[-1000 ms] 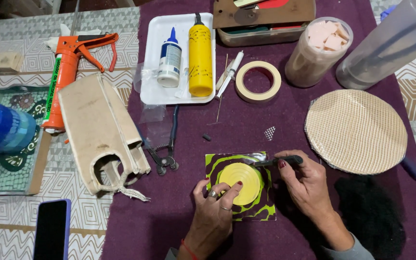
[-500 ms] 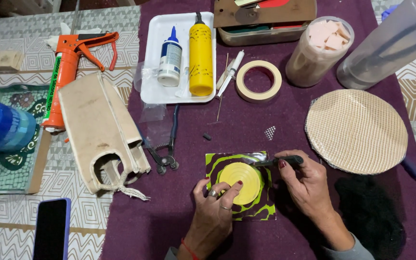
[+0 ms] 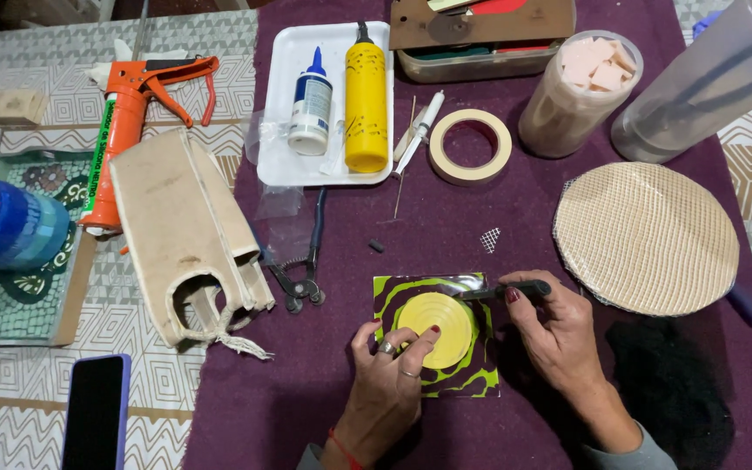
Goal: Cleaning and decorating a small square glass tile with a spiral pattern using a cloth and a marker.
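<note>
Pressing down on a yellow disc (image 3: 435,329), the left hand (image 3: 391,383) spreads its fingers (image 3: 429,341) narrowly over the disc's near edge, pinning it onto the green-and-dark swirled square tile (image 3: 472,374) beneath. That tile lies on the purple cloth (image 3: 446,226) covering the bench, and everything else is placed from it. Just right of the tile, the right hand (image 3: 559,326) has its fingers closed around a slim dark tool (image 3: 506,291), whose tip meets the disc's far rim (what kind of tool it is I cannot quite tell from this view). Left of the tile and near it lie black pliers (image 3: 302,278); beyond the tile sits a roll of masking tape (image 3: 470,146), and farther still a white tray (image 3: 285,113) with a yellow bottle (image 3: 365,100). Right of the tile rests a round woven mat (image 3: 646,237).
</note>
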